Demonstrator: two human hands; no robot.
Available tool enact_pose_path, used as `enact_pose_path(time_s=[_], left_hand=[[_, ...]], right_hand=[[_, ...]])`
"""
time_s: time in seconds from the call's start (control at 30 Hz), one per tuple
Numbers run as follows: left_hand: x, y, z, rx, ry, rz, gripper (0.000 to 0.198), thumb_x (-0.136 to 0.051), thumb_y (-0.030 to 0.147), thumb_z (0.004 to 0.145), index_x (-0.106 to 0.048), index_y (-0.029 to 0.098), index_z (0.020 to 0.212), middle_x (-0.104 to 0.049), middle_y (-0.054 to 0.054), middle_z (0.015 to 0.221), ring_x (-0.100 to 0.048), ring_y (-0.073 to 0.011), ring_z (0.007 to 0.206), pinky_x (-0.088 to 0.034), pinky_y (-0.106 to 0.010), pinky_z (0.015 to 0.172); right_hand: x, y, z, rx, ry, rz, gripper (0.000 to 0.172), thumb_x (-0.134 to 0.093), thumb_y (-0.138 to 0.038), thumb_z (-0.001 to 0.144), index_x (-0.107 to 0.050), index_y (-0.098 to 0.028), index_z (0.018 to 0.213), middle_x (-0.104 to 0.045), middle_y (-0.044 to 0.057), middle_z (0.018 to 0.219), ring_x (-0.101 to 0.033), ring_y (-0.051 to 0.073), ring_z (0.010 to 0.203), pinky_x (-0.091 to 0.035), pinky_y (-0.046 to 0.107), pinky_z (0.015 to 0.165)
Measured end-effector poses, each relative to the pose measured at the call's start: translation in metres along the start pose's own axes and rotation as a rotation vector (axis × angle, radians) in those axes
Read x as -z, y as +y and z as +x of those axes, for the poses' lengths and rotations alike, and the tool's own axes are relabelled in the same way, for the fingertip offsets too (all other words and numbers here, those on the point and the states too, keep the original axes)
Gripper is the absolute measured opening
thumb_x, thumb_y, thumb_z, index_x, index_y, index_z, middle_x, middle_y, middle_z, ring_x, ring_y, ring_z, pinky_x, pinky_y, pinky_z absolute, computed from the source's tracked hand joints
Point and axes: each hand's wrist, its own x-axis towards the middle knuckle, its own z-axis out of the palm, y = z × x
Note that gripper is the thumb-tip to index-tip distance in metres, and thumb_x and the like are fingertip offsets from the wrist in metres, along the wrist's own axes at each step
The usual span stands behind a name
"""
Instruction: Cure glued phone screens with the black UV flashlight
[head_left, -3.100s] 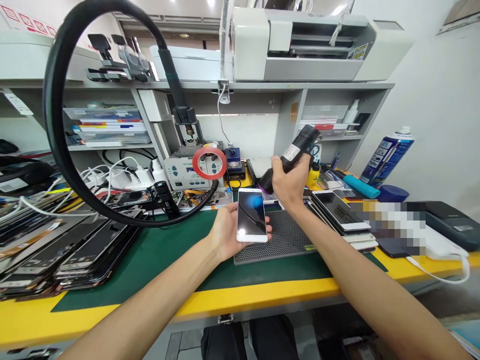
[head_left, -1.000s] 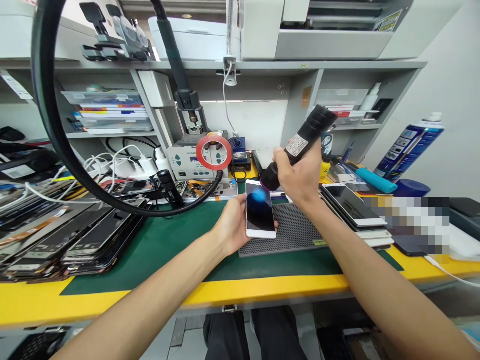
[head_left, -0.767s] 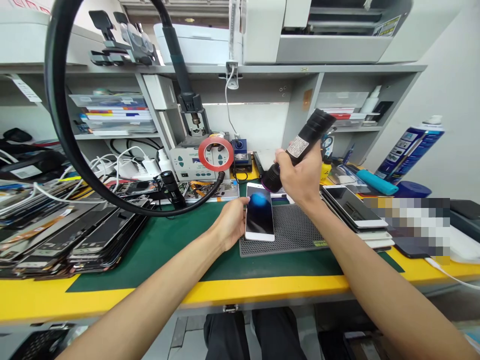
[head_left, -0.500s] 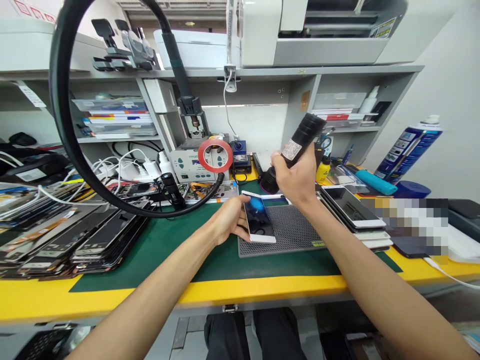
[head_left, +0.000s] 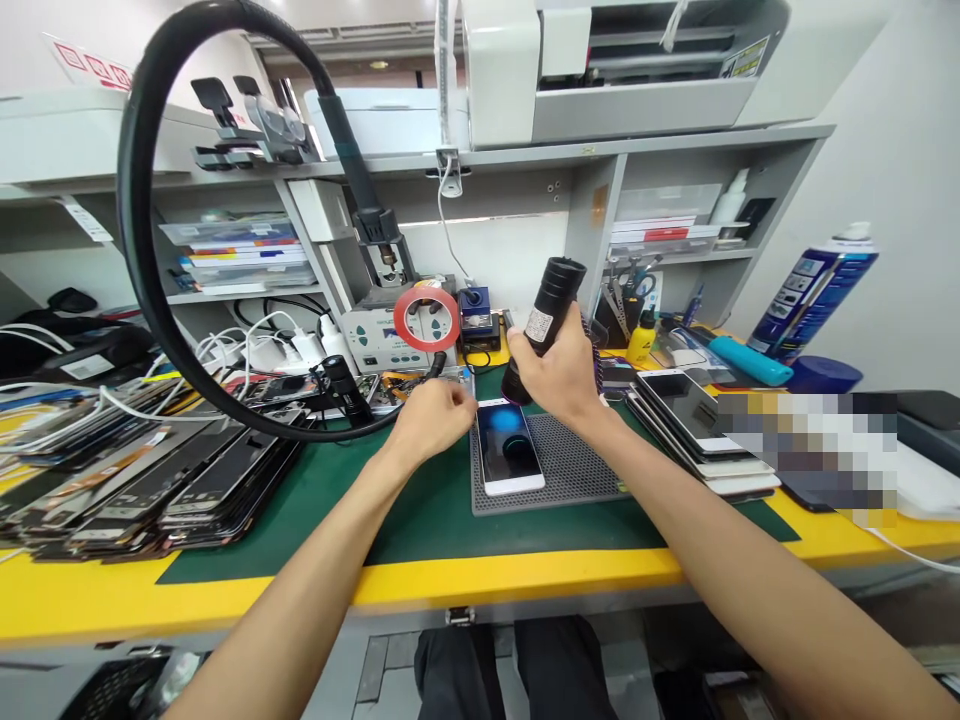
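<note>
A white-framed smartphone lies face up on a grey perforated mat. A blue glow shows on its dark screen. My right hand is wrapped round a black flashlight, tilted with its lower end just above the phone's top edge. At the phone's upper left corner is my left hand, back upward, its fingers curled and pressed together. Whether those fingertips hold anything is hidden.
Stacks of phone screens lie at the left and more phones at the right. A thick black hose loops over the left side. Behind stand a roll of red tape, a yellow bottle and a blue spray can.
The phone now rests flat on the mat, out of my left hand's grasp. That hand moved up and left and closed. My right hand brought the flashlight left and lower, more upright.
</note>
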Motion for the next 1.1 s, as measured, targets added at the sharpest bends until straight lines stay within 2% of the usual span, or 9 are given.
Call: enact_pose_path(time_s=[0.03,0.1,0.2,0.4,0.5,0.63,0.7,0.87,1.1], left_hand=[[0.003,0.004,-0.003,-0.063,0.005,-0.018,0.027,-0.061,0.040,0.083,-0.072,0.018,0.092,-0.073,-0.005,0.084,-0.065,-0.0221,0.080,-0.046,-0.030,0.068],[0.005,0.011,-0.007,-0.223,-0.021,-0.102,0.048,-0.069,0.046,0.081,-0.065,0.023,0.123,-0.071,-0.003,0.114,-0.064,-0.0222,0.100,-0.048,-0.030,0.081],[0.002,0.018,-0.011,-0.406,-0.032,-0.186,0.061,-0.074,0.048,0.079,-0.058,0.024,0.132,-0.063,-0.004,0.133,-0.060,-0.0228,0.113,-0.046,-0.033,0.095],[-0.007,0.021,-0.008,-0.482,-0.051,-0.229,0.044,-0.071,0.040,0.084,-0.064,0.019,0.122,-0.067,-0.005,0.125,-0.061,-0.0230,0.111,-0.044,-0.035,0.100],[-0.009,0.019,-0.008,-0.456,0.029,-0.184,0.046,-0.072,0.043,0.082,-0.064,0.018,0.120,-0.066,-0.008,0.120,-0.060,-0.0245,0.112,-0.045,-0.033,0.098],[-0.013,0.020,-0.008,-0.426,0.119,-0.106,0.050,-0.075,0.045,0.079,-0.064,0.018,0.120,-0.065,-0.008,0.117,-0.060,-0.0245,0.110,-0.045,-0.033,0.096],[-0.013,0.022,-0.008,-0.441,0.072,-0.146,0.045,-0.074,0.043,0.080,-0.066,0.018,0.117,-0.066,-0.007,0.116,-0.061,-0.0237,0.109,-0.044,-0.032,0.097],[-0.008,0.026,-0.007,-0.499,-0.173,-0.375,0.037,-0.072,0.037,0.084,-0.068,0.013,0.111,-0.071,-0.007,0.112,-0.064,-0.0230,0.106,-0.048,-0.031,0.094],[-0.006,0.024,-0.008,-0.478,-0.275,-0.495,0.030,-0.073,0.033,0.083,-0.069,0.013,0.105,-0.072,-0.007,0.106,-0.064,-0.0239,0.107,-0.050,-0.033,0.093]], right_hand=[[0.000,-0.001,0.000,-0.008,-0.006,0.013,0.036,-0.061,-0.047,0.086,-0.047,-0.021,0.107,-0.063,0.004,0.090,-0.061,0.020,0.076,-0.047,0.032,0.067],[0.000,-0.004,-0.001,-0.011,-0.003,0.042,0.035,-0.061,-0.049,0.087,-0.049,-0.021,0.104,-0.063,0.003,0.088,-0.061,0.019,0.076,-0.047,0.032,0.067],[0.001,-0.012,-0.001,0.002,0.003,0.102,0.032,-0.062,-0.049,0.088,-0.052,-0.020,0.098,-0.063,0.001,0.082,-0.061,0.017,0.074,-0.048,0.031,0.069],[0.002,-0.025,-0.006,0.017,0.011,0.189,0.032,-0.059,-0.052,0.091,-0.054,-0.020,0.096,-0.064,0.000,0.079,-0.061,0.015,0.071,-0.049,0.030,0.071],[0.002,-0.028,-0.008,0.066,0.028,0.135,0.030,-0.061,-0.049,0.090,-0.054,-0.020,0.092,-0.063,0.000,0.077,-0.060,0.016,0.069,-0.047,0.030,0.070],[0.001,-0.026,-0.006,0.018,0.059,0.096,0.029,-0.060,-0.048,0.089,-0.054,-0.020,0.094,-0.066,0.001,0.077,-0.061,0.018,0.069,-0.048,0.033,0.070],[0.000,-0.023,-0.004,-0.014,0.060,0.116,0.027,-0.061,-0.046,0.089,-0.053,-0.021,0.095,-0.066,0.001,0.077,-0.062,0.018,0.069,-0.048,0.033,0.070],[0.001,-0.020,-0.001,-0.031,-0.019,0.232,0.018,-0.061,-0.036,0.088,-0.052,-0.021,0.091,-0.063,-0.001,0.075,-0.060,0.015,0.066,-0.049,0.029,0.066],[0.005,-0.029,-0.002,-0.017,-0.128,0.392,0.014,-0.062,-0.027,0.088,-0.050,-0.020,0.087,-0.059,-0.005,0.065,-0.058,0.012,0.058,-0.050,0.027,0.061]])
